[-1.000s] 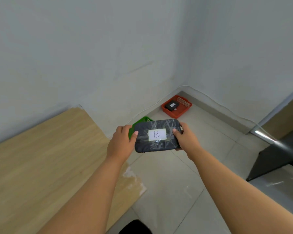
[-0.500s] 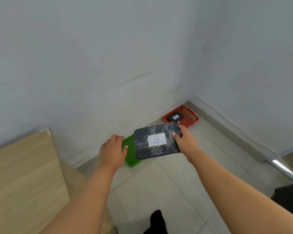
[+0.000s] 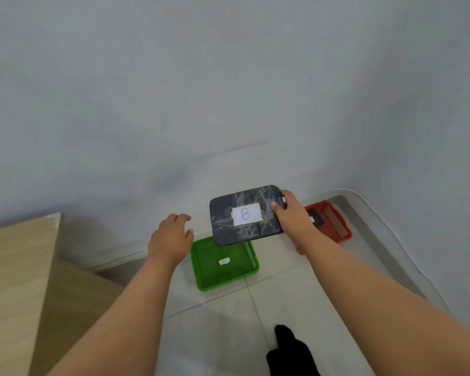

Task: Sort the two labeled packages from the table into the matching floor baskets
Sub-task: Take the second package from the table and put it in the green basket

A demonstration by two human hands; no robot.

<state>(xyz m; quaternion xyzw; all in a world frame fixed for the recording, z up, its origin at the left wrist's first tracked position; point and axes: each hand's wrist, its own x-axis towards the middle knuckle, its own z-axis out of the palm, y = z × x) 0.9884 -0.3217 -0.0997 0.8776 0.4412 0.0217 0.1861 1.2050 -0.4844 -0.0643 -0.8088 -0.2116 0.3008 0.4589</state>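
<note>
Package B (image 3: 246, 215) is now gripped by the right hand (image 3: 292, 215) alone, above the far edge of the green basket (image 3: 224, 263). The left hand (image 3: 171, 238) has been released, fingers spread, empty. Drop judged imminent; red basket (image 3: 334, 222) already holds a dark package.

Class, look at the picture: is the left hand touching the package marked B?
No: the left hand hangs open beside the package marked B, apart from it, while only the right hand grips its edge.

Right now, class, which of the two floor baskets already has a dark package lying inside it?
The red basket by the wall corner; a dark package lies in it. The green basket holds only a small white label.
</note>
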